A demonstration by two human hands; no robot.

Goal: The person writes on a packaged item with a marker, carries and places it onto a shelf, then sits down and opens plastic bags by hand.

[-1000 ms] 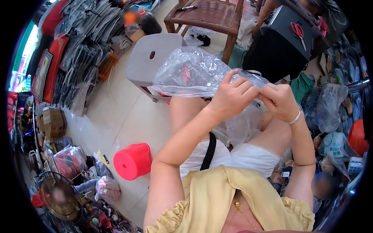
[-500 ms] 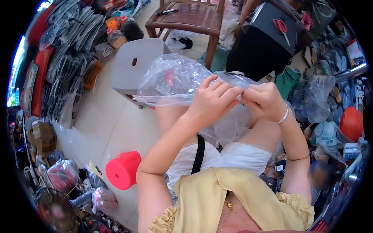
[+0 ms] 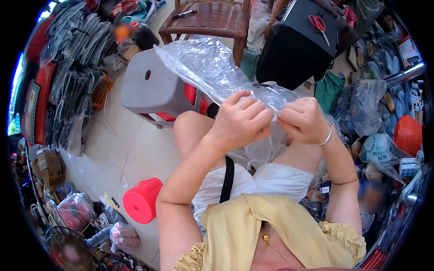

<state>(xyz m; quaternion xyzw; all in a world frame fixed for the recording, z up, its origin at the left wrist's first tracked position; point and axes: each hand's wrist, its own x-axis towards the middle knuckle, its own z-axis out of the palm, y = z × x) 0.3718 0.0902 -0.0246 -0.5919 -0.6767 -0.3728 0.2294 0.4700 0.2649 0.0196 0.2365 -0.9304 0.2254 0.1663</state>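
A clear plastic bag point(image 3: 203, 61) is stretched between my hands, its wide part fanning up and to the left over the edge of the grey stool point(image 3: 153, 86). My left hand point(image 3: 242, 119) has its fingers curled round the bag's gathered edge. Close beside it on the right, my right hand point(image 3: 304, 119), with a bracelet at the wrist, pinches the same plastic. More translucent plastic point(image 3: 260, 151) hangs below the hands between my knees.
A wooden chair point(image 3: 210, 20) with a marker stands ahead. Red scissors point(image 3: 319, 28) lie on a black box point(image 3: 289, 49). A red stool point(image 3: 142, 201) is on the floor at left. Stacked wrapped goods point(image 3: 77, 77), a fan point(image 3: 70, 248) and bagged items point(image 3: 368, 108) line the sides.
The bag's wide part has swung up and away from my thigh, uncovering red parts beneath the grey stool. My left hand's raised fingers have curled in round the plastic.
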